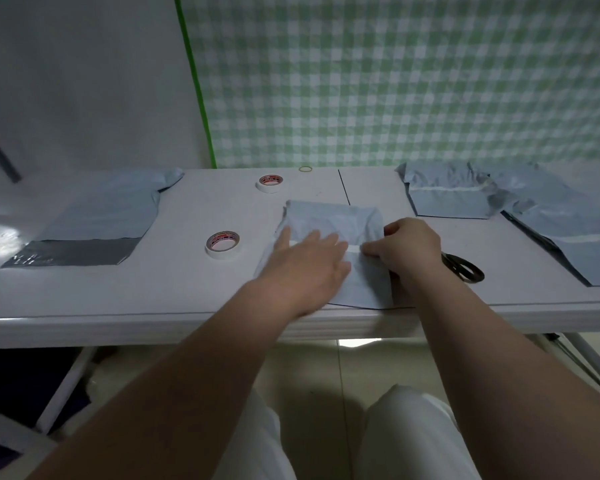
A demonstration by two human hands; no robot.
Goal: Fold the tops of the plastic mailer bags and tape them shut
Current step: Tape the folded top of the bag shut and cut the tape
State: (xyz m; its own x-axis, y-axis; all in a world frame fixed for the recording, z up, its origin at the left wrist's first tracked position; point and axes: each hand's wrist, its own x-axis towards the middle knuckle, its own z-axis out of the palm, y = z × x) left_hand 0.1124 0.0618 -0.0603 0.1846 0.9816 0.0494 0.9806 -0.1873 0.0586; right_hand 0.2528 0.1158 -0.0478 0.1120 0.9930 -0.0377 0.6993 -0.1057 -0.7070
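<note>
White plastic table (187,289) carries everything. The mailer being sealed (333,216) lies in the middle near the front edge, its top folded down toward the person. An unfolded mailer (101,216) with a dark flap waits at the left, and two mailers that look folded and taped, one (447,199) beside the other (575,237), sit at the right.

The left hand (305,261) lies flat on the middle mailer with straight, spread fingers, pressing the fold. The right hand (409,247) is curled at the bag's right edge and appears to pinch the end of the strip of white tape (354,249) that runs across the fold.

To do this step well, I would keep the right end anchored and sweep the flat left palm outward along the strip, so the slippery film does not wrinkle or trap air under it. The strip should straddle the flap's edge, half on the flap and half on the body. Any overhang at the sides wants wrapping round the edge.

The scissors (463,266) lie just right of the right hand, the nearer tape roll (222,244) sits left of the bag, and a second roll (270,183) lies farther back, with a rubber band (305,168) by the wall.
</note>
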